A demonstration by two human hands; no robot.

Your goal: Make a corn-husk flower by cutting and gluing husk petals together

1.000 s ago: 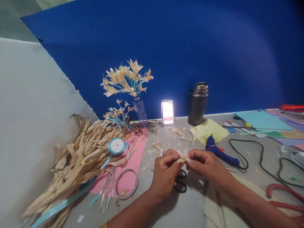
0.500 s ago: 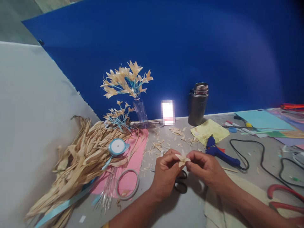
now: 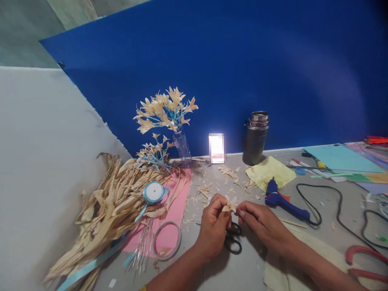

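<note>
Just above the handles of the black scissors (image 3: 233,235), a small cream flower (image 3: 230,204), pinched between thumb and forefinger of the left hand (image 3: 214,230). Up and to the right of the scissors, the right hand (image 3: 260,222), fingertips drawn close together at the flower's edge; impossible to tell whether touching a petal or gripping anything.

Best to pinch low, near the flower's base, lightly enough not to crease the thin petals. Turn in small steps, smooth each pointed petal outward from the centre, and avoid sideways tugging, with splitting along the grain a likely risk.

Left of the scissors, partly over a flat pink sheet (image 3: 174,190), a heap of husks (image 3: 115,202): tan, ribbed, curled, apparently dry and papery. Also left, but nearer the scissors, a smooth grey ring (image 3: 180,239). Beyond the scissors, thin curled scraps (image 3: 228,172) strewn over the matte grey bench (image 3: 206,279). To the right, a blue glue gun (image 3: 286,205), angular and hard-looking.
</note>
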